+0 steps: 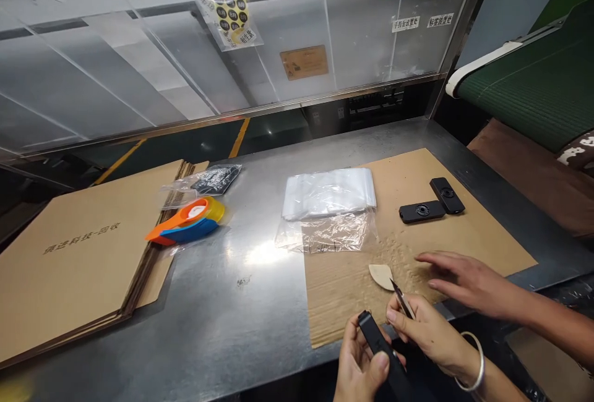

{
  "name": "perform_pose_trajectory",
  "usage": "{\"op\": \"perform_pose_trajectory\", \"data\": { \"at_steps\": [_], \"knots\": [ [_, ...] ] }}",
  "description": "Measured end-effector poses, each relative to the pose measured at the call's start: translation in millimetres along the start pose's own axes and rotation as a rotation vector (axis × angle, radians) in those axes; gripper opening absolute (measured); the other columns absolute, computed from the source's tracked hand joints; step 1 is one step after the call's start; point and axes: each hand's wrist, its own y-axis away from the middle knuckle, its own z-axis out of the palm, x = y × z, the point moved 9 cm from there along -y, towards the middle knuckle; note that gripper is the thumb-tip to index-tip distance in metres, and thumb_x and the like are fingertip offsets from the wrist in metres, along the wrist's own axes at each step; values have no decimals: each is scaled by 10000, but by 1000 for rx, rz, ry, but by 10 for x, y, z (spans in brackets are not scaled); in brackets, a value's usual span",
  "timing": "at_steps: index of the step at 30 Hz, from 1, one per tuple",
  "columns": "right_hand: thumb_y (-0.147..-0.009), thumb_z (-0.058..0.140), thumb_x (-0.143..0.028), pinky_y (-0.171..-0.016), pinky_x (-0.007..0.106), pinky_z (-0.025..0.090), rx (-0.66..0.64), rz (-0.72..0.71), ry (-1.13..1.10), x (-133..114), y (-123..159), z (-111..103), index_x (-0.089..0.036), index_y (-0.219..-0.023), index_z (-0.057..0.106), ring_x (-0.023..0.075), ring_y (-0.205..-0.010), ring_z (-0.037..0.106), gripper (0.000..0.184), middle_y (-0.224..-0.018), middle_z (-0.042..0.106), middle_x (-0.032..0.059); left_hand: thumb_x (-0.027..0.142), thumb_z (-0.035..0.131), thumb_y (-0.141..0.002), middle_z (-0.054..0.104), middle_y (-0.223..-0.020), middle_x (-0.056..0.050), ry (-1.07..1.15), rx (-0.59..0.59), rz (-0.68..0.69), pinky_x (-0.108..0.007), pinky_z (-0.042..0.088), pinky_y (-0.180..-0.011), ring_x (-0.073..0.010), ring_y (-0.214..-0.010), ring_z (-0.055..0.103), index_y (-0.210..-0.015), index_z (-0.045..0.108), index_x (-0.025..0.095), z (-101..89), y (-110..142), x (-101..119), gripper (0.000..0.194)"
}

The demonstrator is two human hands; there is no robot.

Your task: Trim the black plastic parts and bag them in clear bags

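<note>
My left hand (359,362) is closed around a slim black rectangular piece (378,343) at the table's front edge. Just to its right, my right hand (429,334), with a silver bangle on the wrist, pinches a small blade (401,299) that points up and left, close to the black piece. A pale shaving-like flake (381,276) lies on the scuffed cardboard sheet (343,290) just beyond the blade. Two more black pieces (422,211) (446,195) lie farther back on that sheet.
Another person's hand (464,278) reaches in from the right, fingers flat on the cardboard. A stack of clear plastic bags (329,193) lies mid-table, an orange-and-blue tape dispenser (190,221) to the left beside flat cartons (78,253). A green conveyor belt (533,80) runs at right.
</note>
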Motion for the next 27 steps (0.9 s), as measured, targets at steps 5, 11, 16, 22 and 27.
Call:
{"op": "perform_pose_trajectory", "data": {
  "at_steps": [5, 11, 16, 22, 27],
  "knots": [
    [-852, 507, -320, -941, 393, 357, -629, -473, 115, -176, -96, 357, -216, -1110, 578, 212, -1099, 491, 287, -1238, 531, 68, 434, 753, -581, 600, -1062, -121, 5, 30, 7, -423, 432, -866, -284, -976, 588, -1125, 411, 226, 11, -6, -52, 675],
    [-772, 614, -342, -850, 372, 403, -502, -303, -72, -35, -218, 488, -215, -795, 623, 232, -937, 526, 130, -1008, 622, 70, 427, 754, -583, 609, -1051, -127, -55, -12, -22, -398, 447, -823, -251, -936, 597, -1148, 382, 218, 38, 15, -97, 708],
    [-787, 554, -441, -688, 333, 445, -369, -68, -237, -37, -85, 270, -191, -799, 604, 189, -745, 547, 255, -816, 610, 57, 437, 754, -577, 617, -965, -109, -47, -50, -63, -383, 492, -710, -259, -878, 614, -1136, 387, 215, 85, 16, -128, 705],
    [-822, 477, -539, -506, 239, 435, -365, 261, -567, -156, 403, 780, -160, -963, 517, 125, -542, 521, 406, -615, 541, -15, 422, 765, -562, 586, -1091, -135, -60, -40, -38, -394, 453, -830, -297, -1030, 562, -1131, 427, 216, 88, 9, -137, 693],
    [-904, 359, -432, -526, 221, 421, -197, 262, -284, 161, 226, 797, -160, -931, 500, 123, -554, 516, 308, -614, 523, -17, 457, 729, -601, 604, -858, -50, -73, -68, -63, -363, 494, -645, -227, -690, 648, -1208, 317, 263, 60, -46, -177, 759]
  ]
}}
